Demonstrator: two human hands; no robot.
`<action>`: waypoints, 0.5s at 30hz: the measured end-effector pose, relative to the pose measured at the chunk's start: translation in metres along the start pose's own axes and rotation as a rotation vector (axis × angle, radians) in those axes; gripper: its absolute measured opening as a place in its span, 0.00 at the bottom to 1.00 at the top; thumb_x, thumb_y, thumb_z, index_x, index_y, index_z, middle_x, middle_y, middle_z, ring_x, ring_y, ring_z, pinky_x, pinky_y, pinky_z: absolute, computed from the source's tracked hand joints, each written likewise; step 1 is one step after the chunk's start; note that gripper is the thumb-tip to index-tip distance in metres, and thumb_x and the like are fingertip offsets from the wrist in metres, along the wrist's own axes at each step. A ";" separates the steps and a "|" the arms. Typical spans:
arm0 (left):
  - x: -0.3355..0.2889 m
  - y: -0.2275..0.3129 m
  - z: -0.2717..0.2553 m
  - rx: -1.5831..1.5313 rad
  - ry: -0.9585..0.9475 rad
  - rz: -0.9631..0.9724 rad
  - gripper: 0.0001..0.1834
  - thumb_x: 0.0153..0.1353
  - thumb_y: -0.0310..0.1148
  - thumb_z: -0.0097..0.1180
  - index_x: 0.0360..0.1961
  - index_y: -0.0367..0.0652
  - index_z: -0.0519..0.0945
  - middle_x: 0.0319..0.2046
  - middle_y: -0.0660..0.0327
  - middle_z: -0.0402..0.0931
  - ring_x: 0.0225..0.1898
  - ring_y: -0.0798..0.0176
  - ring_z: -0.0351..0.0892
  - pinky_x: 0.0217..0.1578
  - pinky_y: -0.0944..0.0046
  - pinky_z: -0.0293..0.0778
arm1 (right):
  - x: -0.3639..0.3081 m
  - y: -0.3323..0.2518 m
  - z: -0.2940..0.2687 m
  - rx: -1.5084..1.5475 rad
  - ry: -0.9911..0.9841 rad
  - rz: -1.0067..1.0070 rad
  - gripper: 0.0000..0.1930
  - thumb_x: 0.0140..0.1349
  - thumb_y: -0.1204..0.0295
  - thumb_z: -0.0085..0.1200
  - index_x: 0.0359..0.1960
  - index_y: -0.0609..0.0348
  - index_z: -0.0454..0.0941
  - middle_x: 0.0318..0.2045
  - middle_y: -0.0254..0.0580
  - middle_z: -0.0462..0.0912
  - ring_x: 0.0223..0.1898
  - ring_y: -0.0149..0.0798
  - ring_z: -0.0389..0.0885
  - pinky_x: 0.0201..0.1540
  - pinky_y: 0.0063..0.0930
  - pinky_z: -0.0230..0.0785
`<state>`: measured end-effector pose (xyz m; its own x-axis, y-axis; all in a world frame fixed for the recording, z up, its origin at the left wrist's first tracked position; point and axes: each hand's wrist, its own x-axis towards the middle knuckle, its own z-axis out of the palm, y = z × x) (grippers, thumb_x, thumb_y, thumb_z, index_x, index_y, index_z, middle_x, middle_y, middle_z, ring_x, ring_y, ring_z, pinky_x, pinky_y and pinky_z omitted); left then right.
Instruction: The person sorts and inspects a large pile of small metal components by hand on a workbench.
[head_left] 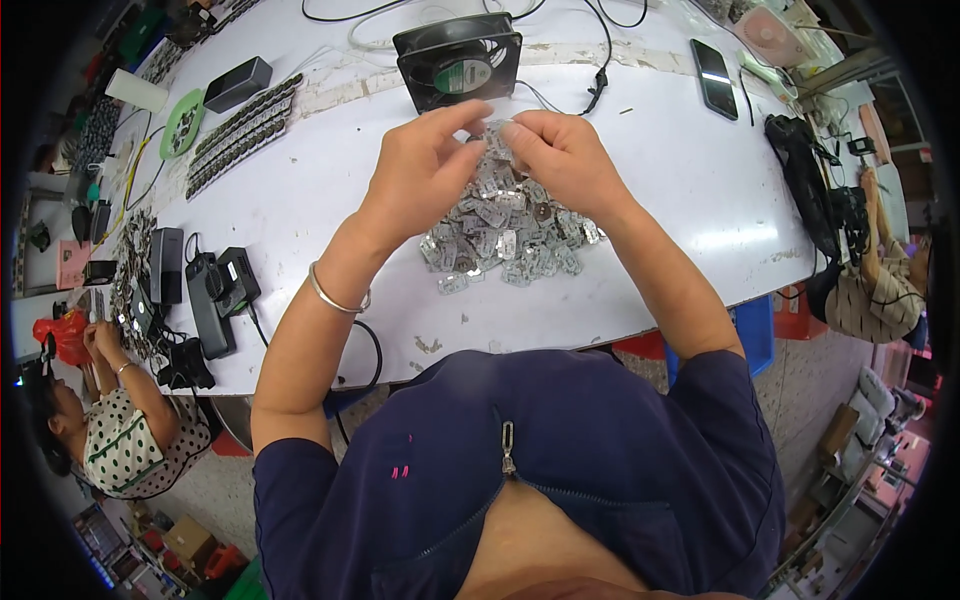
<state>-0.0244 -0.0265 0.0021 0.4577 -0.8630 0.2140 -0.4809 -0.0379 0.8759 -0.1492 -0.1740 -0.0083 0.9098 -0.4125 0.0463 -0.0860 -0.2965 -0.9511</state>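
A loose heap of small clear-and-silver flat parts (500,235) lies on the white table under and between my hands. Above its far end, my right hand (570,160) pinches a small clear-and-silver part (496,140) between thumb and forefinger; its exact kind is too small to tell. My left hand (422,165) is curved on the other side of that part, thumb and fingers apart, with nothing visible held in them. Just beyond both hands stands a black square fan (460,62) with a green hub label.
Rows of dark linked strips (245,135), a black box (238,84) and a green dish (182,124) lie at the far left. Black power adapters (212,305) sit nearer left. A phone (714,80) and a black bag (800,180) lie right. Other people sit at both sides.
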 end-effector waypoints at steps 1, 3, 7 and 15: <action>0.000 -0.003 -0.001 0.000 0.000 -0.001 0.21 0.57 0.21 0.56 0.53 0.39 0.76 0.39 0.55 0.80 0.27 0.64 0.82 0.29 0.67 0.76 | 0.000 0.001 0.000 0.064 -0.013 0.062 0.15 0.69 0.65 0.50 0.24 0.59 0.74 0.19 0.25 0.71 0.23 0.21 0.65 0.26 0.20 0.60; 0.001 -0.007 -0.003 0.243 0.065 0.291 0.14 0.56 0.23 0.60 0.46 0.37 0.79 0.35 0.54 0.81 0.29 0.56 0.82 0.30 0.64 0.77 | 0.001 -0.003 0.000 0.048 -0.030 0.055 0.16 0.69 0.65 0.50 0.23 0.59 0.74 0.19 0.25 0.72 0.23 0.20 0.65 0.26 0.20 0.60; 0.003 -0.012 -0.002 0.350 0.127 0.463 0.15 0.55 0.23 0.61 0.45 0.39 0.79 0.35 0.53 0.81 0.31 0.51 0.81 0.30 0.61 0.78 | 0.001 -0.004 0.002 0.068 -0.044 0.095 0.17 0.69 0.63 0.49 0.23 0.58 0.73 0.19 0.26 0.72 0.23 0.20 0.65 0.26 0.19 0.60; 0.005 -0.021 -0.001 0.402 0.153 0.459 0.15 0.56 0.18 0.60 0.46 0.37 0.80 0.38 0.52 0.82 0.36 0.53 0.84 0.35 0.64 0.80 | 0.008 -0.002 0.006 0.050 -0.009 0.056 0.17 0.69 0.64 0.49 0.22 0.58 0.71 0.18 0.25 0.71 0.22 0.20 0.65 0.25 0.18 0.59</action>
<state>-0.0118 -0.0296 -0.0147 0.2253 -0.7555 0.6152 -0.8837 0.1076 0.4556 -0.1397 -0.1714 -0.0080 0.9076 -0.4196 -0.0096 -0.1164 -0.2298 -0.9663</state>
